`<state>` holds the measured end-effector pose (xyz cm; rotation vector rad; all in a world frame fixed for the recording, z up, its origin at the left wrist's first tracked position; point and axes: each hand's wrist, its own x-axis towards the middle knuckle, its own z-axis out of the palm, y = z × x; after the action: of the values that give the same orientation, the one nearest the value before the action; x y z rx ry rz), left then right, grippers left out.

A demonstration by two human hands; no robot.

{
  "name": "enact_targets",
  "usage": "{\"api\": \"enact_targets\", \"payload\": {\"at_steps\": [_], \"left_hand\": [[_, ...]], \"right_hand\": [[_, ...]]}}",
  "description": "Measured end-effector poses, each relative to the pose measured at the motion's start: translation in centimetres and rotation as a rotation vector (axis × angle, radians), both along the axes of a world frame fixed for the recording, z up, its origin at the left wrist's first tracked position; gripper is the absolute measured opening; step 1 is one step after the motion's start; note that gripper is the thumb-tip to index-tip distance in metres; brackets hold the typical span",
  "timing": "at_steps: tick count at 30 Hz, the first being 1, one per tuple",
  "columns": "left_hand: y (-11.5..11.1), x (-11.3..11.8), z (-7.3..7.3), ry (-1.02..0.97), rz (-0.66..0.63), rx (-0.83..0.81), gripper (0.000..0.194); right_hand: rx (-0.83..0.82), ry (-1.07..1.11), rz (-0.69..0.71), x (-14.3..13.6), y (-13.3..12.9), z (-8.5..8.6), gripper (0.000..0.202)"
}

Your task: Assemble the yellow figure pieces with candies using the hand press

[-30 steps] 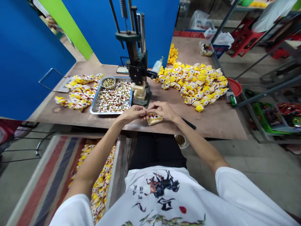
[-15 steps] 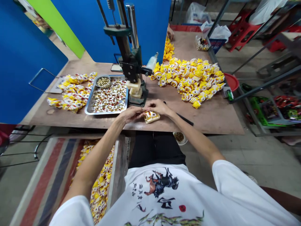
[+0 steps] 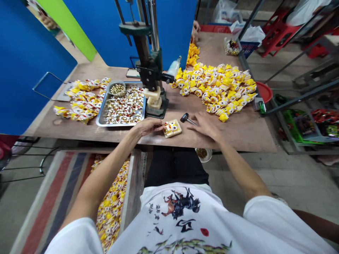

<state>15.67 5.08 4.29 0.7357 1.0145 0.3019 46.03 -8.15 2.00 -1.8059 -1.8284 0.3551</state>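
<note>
On a cream block (image 3: 176,133) near the table's front edge lies a yellow-and-white plastic animal-face piece (image 3: 172,127). My left hand (image 3: 150,126) pinches the left end of this piece with its fingertips, steadying it on the block. To the right of the block is a small hammer (image 3: 184,117), its dark head toward the block. My right hand (image 3: 206,126) lies low over the hammer's handle, fingers stretched and apart; its palm side is hidden. Just behind the block stands a hand press (image 3: 148,76) with cream blocks under its ram.
A metal tray (image 3: 99,120) holds many small white-and-red parts and a bowl of gold beads (image 3: 117,89). Yellow-and-white pieces are heaped left (image 3: 86,100) and right (image 3: 219,88). A blue partition (image 3: 169,31) rises behind; another person's hand (image 3: 195,31) shows beyond it.
My right hand has left the animal-face piece and moved right, down over the hammer's handle. The hammer has turned, its head now nearer the block. My left hand stays at the piece.
</note>
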Motion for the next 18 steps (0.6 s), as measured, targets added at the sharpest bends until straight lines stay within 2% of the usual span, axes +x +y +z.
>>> {"api": "enact_targets", "payload": {"at_steps": [3,5,8,10,12,15,16,18], "left_hand": [[-0.2,-0.1,-0.1,-0.014,0.019,0.028,0.008],[-0.2,-0.1,-0.1,-0.018,0.023,0.036,0.007],[-0.3,-0.2,-0.1,-0.008,0.008,0.041,0.004],[-0.3,-0.2,-0.1,-0.009,-0.004,0.052,0.005],[-0.3,-0.2,0.0,-0.019,-0.018,0.069,0.007],[-0.5,-0.2,0.1,-0.002,-0.028,0.1,0.006],[-0.6,-0.2,0.2,0.009,-0.032,0.113,0.005],[-1.0,-0.4,0.3,0.021,-0.063,0.153,0.006]], "right_hand": [[-0.084,-0.059,-0.009,0.4,-1.7,-0.2,0.032],[-0.053,-0.007,0.004,-0.4,-1.7,1.1,0.03],[0.155,0.129,-0.016,-2.7,-1.0,3.9,0.034],[0.338,0.203,-0.076,-4.3,-0.9,4.7,0.037],[0.379,0.197,-0.057,-5.7,-1.2,4.1,0.039],[0.146,0.103,0.147,-6.4,-1.6,2.3,0.045],[0.106,0.099,0.167,-6.2,-1.5,2.0,0.046],[0.175,0.161,0.077,-5.4,-1.0,1.9,0.045]]}}
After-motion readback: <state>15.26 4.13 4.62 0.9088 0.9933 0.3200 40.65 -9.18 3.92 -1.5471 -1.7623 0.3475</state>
